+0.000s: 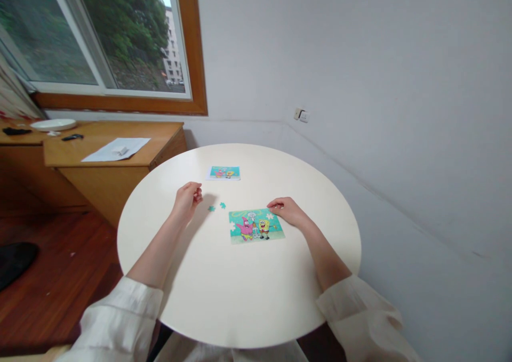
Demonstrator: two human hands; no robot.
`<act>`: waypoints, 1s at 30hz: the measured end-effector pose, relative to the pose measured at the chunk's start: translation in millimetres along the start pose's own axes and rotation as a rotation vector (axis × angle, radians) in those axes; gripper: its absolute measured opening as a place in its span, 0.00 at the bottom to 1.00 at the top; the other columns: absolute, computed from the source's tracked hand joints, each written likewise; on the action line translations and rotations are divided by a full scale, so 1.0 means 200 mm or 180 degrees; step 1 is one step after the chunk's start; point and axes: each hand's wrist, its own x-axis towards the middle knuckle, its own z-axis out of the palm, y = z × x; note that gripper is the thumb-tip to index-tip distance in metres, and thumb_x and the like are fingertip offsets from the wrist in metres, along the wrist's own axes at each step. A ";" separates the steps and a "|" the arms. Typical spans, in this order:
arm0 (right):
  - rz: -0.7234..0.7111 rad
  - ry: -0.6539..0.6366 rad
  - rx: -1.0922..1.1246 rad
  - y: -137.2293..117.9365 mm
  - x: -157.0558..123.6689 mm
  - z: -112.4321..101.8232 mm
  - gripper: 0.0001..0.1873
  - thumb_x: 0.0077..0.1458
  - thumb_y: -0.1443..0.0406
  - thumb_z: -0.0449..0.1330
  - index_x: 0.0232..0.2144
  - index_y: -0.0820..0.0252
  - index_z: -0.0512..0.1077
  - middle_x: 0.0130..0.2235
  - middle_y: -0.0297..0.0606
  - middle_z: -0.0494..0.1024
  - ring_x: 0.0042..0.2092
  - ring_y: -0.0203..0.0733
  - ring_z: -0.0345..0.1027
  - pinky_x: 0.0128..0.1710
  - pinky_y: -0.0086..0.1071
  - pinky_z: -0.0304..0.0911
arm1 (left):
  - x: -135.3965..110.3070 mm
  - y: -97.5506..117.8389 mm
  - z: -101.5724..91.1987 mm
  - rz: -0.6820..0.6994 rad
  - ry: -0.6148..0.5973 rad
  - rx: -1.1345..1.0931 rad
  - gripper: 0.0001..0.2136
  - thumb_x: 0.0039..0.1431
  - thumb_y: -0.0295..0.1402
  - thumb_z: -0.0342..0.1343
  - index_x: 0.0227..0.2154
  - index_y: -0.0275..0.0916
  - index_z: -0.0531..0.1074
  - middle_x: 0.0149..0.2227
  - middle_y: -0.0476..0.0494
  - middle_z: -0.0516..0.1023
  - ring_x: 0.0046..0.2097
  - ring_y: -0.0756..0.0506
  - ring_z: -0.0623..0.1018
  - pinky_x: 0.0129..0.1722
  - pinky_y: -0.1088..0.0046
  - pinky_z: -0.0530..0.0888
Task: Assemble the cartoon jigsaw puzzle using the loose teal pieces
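Note:
A jigsaw puzzle [256,234] with cartoon figures on a teal background lies flat on the round table, with white gaps at its left edge and upper right. My right hand [286,210] rests at its top right corner, fingers together and tips on the edge. To the left, my left hand [189,199] is raised over the table, its fingers curled in; nothing shows between them. Near it lie two loose teal pieces, a left puzzle piece [212,208] and a right puzzle piece [223,205]. Farther back is a reference picture [225,173] with the same scene.
The white round table [240,292] stands close to the wall. On the left, a wooden desk [100,130] bears a paper sheet [138,144] with a small white block, a black object [72,137] and a white plate [54,124]. Behind the desk is a window.

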 end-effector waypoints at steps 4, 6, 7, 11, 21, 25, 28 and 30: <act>-0.0038 -0.0035 -0.0069 0.00 0.00 0.00 0.12 0.39 0.67 0.59 0.30 0.66 0.76 0.26 0.38 0.75 0.28 0.35 0.63 0.31 0.29 0.59 | -0.01 0.01 0.01 0.0003 -0.0007 -0.0019 0.12 0.37 0.28 0.56 0.14 0.37 0.54 0.13 0.57 0.57 0.16 0.58 0.56 0.16 0.81 0.53; -0.0037 -0.0027 -0.0090 0.00 0.00 0.00 0.12 0.39 0.68 0.59 0.30 0.66 0.76 0.27 0.38 0.75 0.29 0.35 0.63 0.31 0.29 0.59 | 0.00 0.00 0.00 0.0011 -0.0015 -0.0021 0.12 0.37 0.28 0.56 0.15 0.37 0.55 0.13 0.57 0.57 0.16 0.58 0.56 0.16 0.81 0.53; -0.0037 -0.0023 -0.0099 0.00 0.00 0.00 0.12 0.39 0.68 0.59 0.30 0.66 0.76 0.27 0.38 0.75 0.29 0.35 0.63 0.31 0.29 0.59 | 0.00 0.00 0.00 0.0011 -0.0015 -0.0018 0.11 0.37 0.28 0.56 0.15 0.37 0.56 0.13 0.57 0.57 0.16 0.58 0.56 0.16 0.81 0.53; -0.0056 -0.0028 -0.0129 0.00 0.00 0.00 0.12 0.39 0.68 0.59 0.30 0.65 0.77 0.29 0.39 0.76 0.30 0.36 0.65 0.32 0.29 0.59 | 0.01 -0.01 0.00 -0.0004 -0.0012 -0.0001 0.11 0.37 0.28 0.56 0.15 0.37 0.56 0.14 0.57 0.57 0.16 0.58 0.56 0.16 0.81 0.53; -0.0050 -0.0089 -0.0144 0.01 0.00 -0.02 0.13 0.38 0.68 0.59 0.31 0.65 0.77 0.33 0.41 0.77 0.32 0.37 0.66 0.35 0.30 0.61 | 0.00 0.00 0.00 0.0010 -0.0037 0.0056 0.12 0.37 0.29 0.56 0.15 0.37 0.55 0.14 0.57 0.57 0.16 0.58 0.56 0.17 0.81 0.54; -0.0020 -0.0114 -0.0147 0.01 -0.01 -0.01 0.12 0.39 0.68 0.59 0.31 0.65 0.76 0.31 0.40 0.77 0.32 0.37 0.65 0.34 0.30 0.60 | 0.00 0.00 0.00 0.0058 -0.0031 0.0159 0.11 0.37 0.30 0.56 0.15 0.37 0.56 0.14 0.57 0.58 0.16 0.58 0.56 0.17 0.81 0.55; -0.0012 -0.0111 -0.0133 0.00 0.00 -0.01 0.12 0.39 0.69 0.59 0.30 0.65 0.76 0.29 0.39 0.76 0.31 0.36 0.65 0.34 0.30 0.60 | -0.02 -0.01 0.02 0.0243 -0.0001 0.0487 0.09 0.39 0.31 0.56 0.15 0.36 0.59 0.14 0.56 0.59 0.17 0.57 0.57 0.18 0.81 0.55; -0.0033 -0.0106 -0.0126 0.00 0.00 -0.01 0.12 0.38 0.69 0.60 0.30 0.65 0.76 0.29 0.39 0.76 0.31 0.36 0.65 0.34 0.30 0.60 | -0.04 -0.03 0.04 0.0533 -0.0030 0.0886 0.09 0.40 0.31 0.55 0.15 0.36 0.60 0.14 0.55 0.59 0.17 0.56 0.58 0.18 0.80 0.56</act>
